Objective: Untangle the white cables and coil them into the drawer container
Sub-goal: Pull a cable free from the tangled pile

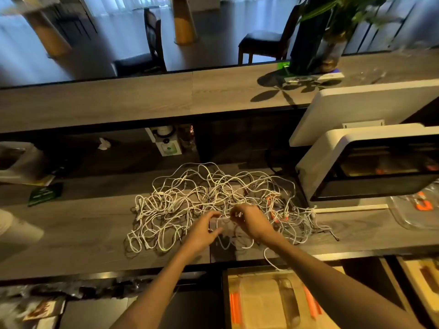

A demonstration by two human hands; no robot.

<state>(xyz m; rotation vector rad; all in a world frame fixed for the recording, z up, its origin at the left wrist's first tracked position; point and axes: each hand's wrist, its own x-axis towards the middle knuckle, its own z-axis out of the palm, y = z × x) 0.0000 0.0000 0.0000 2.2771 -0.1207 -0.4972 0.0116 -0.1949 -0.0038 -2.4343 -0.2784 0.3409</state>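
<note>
Head view puts us barely started: both hands, left hand (206,230) and right hand (247,222), pinch strands of the white cables (190,205) heaped mid-frame on the worktop (83,224), nothing coiled in the drawer container (268,302) at lower right.

Your left hand (204,230) and right hand (247,222) meet over the near middle of a tangled heap of white cables (190,200) on the grey table (71,233), each pinching a strand. One cable end hangs off the table edge over the open drawer (261,302) below, which holds a clear container (273,305).
</note>
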